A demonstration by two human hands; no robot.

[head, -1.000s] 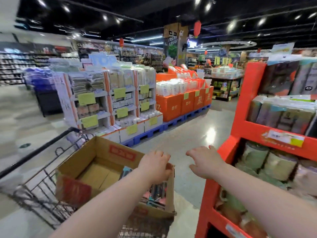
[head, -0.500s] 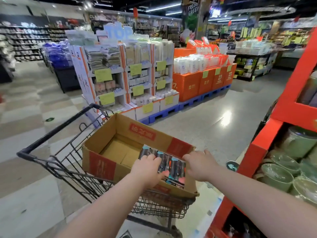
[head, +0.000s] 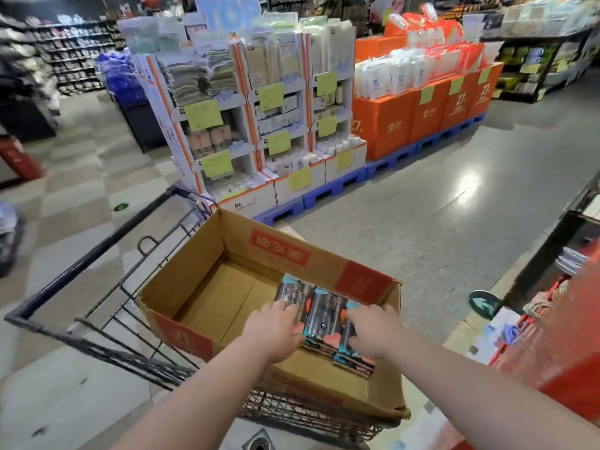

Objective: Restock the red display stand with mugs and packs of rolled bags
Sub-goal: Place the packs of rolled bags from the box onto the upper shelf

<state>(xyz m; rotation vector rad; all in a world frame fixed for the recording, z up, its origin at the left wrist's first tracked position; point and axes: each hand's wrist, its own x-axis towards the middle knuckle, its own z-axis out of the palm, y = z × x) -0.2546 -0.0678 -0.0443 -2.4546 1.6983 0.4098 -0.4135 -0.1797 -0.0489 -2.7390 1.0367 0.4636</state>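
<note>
Single head-worn wide-angle view, pitched forward and down.
Camera sits above the person's forearms and looks into the cardboard box [head: 201, 297] in the shopping cart [head: 97, 319]. Left hand [head: 272, 329] and right hand [head: 373, 332] are nearest, lower centre. Red display stand [head: 578, 368] clips the right edge, blurred. Pallet displays [head: 422, 115] and shop floor [head: 422, 222] fill the upper half, farther off. Straight lines bow near the frame edges.
</note>
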